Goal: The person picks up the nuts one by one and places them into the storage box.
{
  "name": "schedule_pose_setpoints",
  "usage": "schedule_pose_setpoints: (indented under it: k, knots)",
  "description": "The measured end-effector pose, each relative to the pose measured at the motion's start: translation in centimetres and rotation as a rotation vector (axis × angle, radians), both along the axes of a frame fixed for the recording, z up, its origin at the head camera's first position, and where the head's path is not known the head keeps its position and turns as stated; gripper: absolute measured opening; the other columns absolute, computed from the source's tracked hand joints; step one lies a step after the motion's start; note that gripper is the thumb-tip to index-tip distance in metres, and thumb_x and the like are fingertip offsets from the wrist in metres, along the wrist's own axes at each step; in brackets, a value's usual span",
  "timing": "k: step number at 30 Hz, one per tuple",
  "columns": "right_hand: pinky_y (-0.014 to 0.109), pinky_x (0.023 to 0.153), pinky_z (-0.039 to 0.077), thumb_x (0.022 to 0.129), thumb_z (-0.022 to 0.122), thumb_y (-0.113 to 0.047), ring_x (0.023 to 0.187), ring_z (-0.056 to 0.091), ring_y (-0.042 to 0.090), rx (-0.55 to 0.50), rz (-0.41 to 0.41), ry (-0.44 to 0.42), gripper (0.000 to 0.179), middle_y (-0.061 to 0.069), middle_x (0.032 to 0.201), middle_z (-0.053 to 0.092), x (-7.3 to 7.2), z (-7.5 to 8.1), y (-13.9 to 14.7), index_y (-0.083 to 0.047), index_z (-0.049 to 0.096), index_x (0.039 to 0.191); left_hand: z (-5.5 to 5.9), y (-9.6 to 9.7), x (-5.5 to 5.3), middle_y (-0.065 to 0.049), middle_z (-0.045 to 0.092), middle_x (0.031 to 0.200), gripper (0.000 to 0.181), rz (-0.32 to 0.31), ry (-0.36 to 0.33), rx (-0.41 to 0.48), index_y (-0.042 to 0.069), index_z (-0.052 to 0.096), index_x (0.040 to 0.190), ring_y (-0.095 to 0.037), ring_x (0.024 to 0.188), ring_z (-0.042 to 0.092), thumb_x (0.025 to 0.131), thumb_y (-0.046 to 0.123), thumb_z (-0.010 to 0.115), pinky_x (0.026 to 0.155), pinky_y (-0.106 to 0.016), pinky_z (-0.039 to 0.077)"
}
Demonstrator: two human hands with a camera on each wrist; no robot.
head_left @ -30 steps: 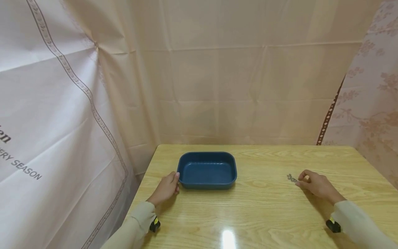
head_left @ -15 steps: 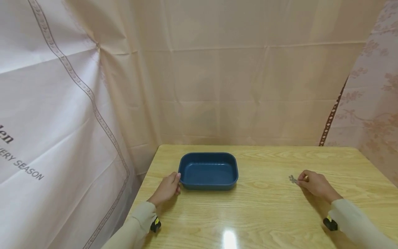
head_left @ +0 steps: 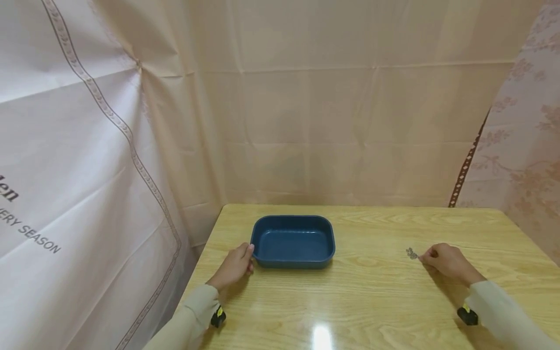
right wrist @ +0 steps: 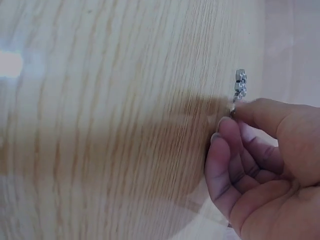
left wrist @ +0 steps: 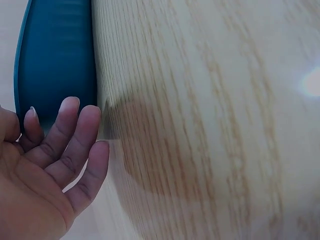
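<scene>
Pale cloth hangs behind a wood-grained table, with a blue dish towards its far left. The left hand grips the dish's left side, spare fingers loosely bent outside. Well apart, the right hand pinches, fingertips nearly meeting, a mostly hidden bit beside clustered silvery pieces on the tabletop.

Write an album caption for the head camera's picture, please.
Left hand holding a blue dish, right hand pinching at small metal pieces on a wood-grain table.
</scene>
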State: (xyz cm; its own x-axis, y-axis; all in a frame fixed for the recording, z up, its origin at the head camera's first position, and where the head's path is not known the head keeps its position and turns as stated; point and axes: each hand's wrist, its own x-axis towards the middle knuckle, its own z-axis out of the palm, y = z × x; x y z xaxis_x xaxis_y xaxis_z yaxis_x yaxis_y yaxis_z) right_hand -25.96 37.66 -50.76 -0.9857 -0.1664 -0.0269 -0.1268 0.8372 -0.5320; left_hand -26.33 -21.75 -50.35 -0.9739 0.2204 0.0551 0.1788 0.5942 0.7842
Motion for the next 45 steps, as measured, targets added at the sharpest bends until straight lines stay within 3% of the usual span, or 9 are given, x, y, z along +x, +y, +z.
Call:
schedule_pose_setpoints:
  k: [21,31,45]
  knots:
    - [0.031,0.059,0.048,0.1,0.056,-0.002,0.067,0.056,0.019,0.002,-0.022,0.006,0.019,0.001,0.073,0.062,0.66,0.11,-0.02,-0.003,0.067,0.084,0.09,0.13,-0.07,-0.004,0.061,0.07,0.038,0.0,0.002,-0.018,0.002,0.056,0.094,-0.018,0.06,0.059,0.115,0.026,0.035,0.06,-0.03,0.05]
    - [0.037,0.067,0.046,0.101,0.056,-0.006,0.067,0.052,0.018,0.018,-0.038,0.047,0.022,0.001,0.066,0.056,0.69,0.09,-0.02,-0.006,0.063,0.08,-0.03,0.08,-0.02,-0.006,0.062,0.071,0.037,0.005,0.003,-0.021,0.003,0.055,0.095,-0.018,0.059,0.059,0.115,0.026,0.034,0.061,-0.031,0.05]
    - [0.027,0.056,0.042,0.105,0.058,-0.016,0.061,0.05,0.015,-0.032,-0.046,0.069,0.021,0.0,0.069,0.057,0.81,0.41,-0.77,-0.004,0.068,0.09,-0.06,0.05,0.0,-0.006,0.062,0.071,0.037,-0.005,0.002,-0.005,0.002,0.055,0.095,-0.018,0.06,0.06,0.115,0.025,0.035,0.06,-0.03,0.051]
